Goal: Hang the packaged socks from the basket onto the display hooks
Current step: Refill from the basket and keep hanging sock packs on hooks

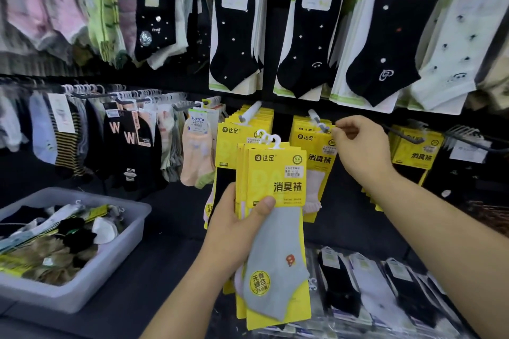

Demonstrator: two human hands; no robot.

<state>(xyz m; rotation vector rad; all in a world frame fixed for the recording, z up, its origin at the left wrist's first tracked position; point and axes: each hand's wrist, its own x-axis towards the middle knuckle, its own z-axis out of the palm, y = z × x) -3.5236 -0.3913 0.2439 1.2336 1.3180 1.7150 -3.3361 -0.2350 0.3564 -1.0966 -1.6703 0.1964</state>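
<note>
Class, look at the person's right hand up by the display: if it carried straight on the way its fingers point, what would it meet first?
The right hand points up and left, fingertips pinched at the display hook above the yellow sock packs. It would probably meet that hook's tip first, though depth is hard to judge.

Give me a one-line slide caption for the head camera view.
Left hand holds a stack of yellow sock packs while the right hand pinches at a display hook; grey basket nearby.

Dark open gap between the two yellow-pack hooks (249,114); black sock cards (237,36) crowding overhead; basket (115,256) low left
</note>
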